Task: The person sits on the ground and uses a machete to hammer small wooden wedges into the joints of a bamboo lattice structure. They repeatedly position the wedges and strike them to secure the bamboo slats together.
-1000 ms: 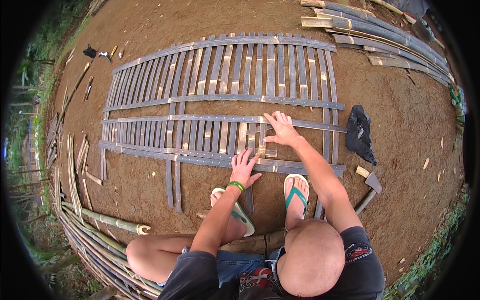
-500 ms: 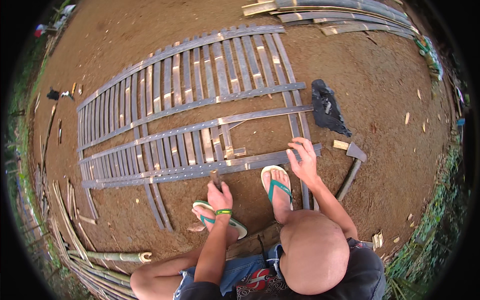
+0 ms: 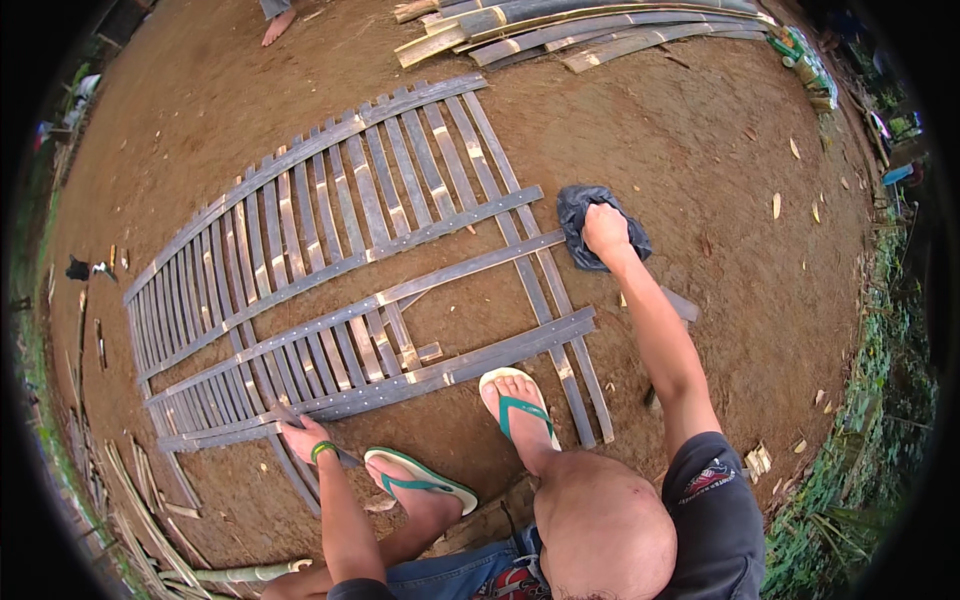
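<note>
My left hand [image 3: 303, 437] is closed round a short dark bamboo slat [image 3: 343, 456], at the near edge of the slatted bamboo panel [image 3: 355, 405]. The panel lies flat on the ground, its crosswise slats studded to long dark rails. Out to the right, my right hand [image 3: 606, 232] is curled down into a crumpled black plastic bag [image 3: 577, 208] beside the rail ends. Its fingertips are hidden in the bag, so what they pinch cannot be made out. A hammer [image 3: 683, 303] lies partly behind my right forearm.
Split bamboo lengths [image 3: 560, 25] are stacked at the far side. Thin poles [image 3: 165, 545] lie at the lower left. My sandalled feet [image 3: 520, 408] stand along the panel's near edge. Another person's bare foot [image 3: 279, 27] shows at the far left. Greenery [image 3: 850, 480] borders the right.
My right hand has moved from above the near rail out to the bag, which is now bunched up. My left hand has shifted left along the panel with the bamboo slat. The view has shifted.
</note>
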A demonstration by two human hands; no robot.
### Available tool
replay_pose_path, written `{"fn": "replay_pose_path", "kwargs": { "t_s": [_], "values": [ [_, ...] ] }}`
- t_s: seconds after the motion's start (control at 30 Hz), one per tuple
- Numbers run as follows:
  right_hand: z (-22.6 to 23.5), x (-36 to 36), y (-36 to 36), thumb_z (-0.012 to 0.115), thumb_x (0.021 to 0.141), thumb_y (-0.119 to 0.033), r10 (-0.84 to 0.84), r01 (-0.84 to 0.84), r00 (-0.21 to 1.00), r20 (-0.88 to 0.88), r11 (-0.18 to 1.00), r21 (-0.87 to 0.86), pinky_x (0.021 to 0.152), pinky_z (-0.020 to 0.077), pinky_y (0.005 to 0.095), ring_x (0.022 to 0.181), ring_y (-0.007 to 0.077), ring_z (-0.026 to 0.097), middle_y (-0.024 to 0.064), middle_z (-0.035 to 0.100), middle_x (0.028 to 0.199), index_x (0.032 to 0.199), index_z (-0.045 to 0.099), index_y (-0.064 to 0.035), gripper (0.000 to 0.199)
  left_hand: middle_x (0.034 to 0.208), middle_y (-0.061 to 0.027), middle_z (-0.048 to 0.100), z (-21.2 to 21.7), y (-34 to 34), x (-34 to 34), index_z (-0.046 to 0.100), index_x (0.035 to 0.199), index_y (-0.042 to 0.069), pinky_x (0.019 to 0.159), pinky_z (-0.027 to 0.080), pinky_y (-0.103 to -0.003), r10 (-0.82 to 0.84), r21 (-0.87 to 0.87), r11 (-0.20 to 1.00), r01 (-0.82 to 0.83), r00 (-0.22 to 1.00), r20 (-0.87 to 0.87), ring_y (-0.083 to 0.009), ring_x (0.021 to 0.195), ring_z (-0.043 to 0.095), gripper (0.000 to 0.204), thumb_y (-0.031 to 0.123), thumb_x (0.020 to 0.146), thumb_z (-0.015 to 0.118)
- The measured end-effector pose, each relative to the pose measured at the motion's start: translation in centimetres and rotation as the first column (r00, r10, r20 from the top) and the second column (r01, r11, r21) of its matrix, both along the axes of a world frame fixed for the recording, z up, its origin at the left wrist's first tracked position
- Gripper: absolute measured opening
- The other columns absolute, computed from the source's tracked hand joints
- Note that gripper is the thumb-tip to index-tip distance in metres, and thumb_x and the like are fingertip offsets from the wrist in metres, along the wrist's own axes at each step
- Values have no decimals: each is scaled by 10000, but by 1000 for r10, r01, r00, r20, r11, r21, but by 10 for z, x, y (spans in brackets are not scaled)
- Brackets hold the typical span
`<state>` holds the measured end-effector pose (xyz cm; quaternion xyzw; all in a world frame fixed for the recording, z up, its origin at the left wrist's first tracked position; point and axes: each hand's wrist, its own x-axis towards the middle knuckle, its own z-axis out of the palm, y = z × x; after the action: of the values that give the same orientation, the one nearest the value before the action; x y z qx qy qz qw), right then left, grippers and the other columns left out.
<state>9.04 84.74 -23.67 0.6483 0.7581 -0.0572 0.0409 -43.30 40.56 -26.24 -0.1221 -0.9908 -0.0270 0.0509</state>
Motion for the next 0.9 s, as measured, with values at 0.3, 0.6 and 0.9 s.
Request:
{"fn": "replay_pose_path", "kwargs": {
  "t_s": [0.3,0.6,0.9],
  "values": [
    [-8,13,-18,620,873,-65,25,-25,999,-30,999,-19,799,597,495,910,425,722,246,715,988,888,718,3,120,1240,-211,550,17,56,55,447,1503,66,927,456,-549,-165,113,977,182,975,-146,-437,1148,545,744,483,930,674],
    [140,-18,-105,707,899,-76,-53,68,702,-710,998,-8,668,560,399,724,282,711,174,705,858,909,719,27,104,1079,-176,641,91,172,184,679,1227,1,866,524,-440,-869,762,288,580,492,-46,-342,974,632,380,94,867,759],
    [143,-58,-191,705,902,-86,-147,-208,544,-826,930,-302,613,537,348,667,191,687,152,699,798,920,725,46,136,991,-130,683,134,195,291,746,1110,11,777,565,-400,-1000,825,5,565,6,2,-314,888,679,297,27,814,767]
  ]
}}
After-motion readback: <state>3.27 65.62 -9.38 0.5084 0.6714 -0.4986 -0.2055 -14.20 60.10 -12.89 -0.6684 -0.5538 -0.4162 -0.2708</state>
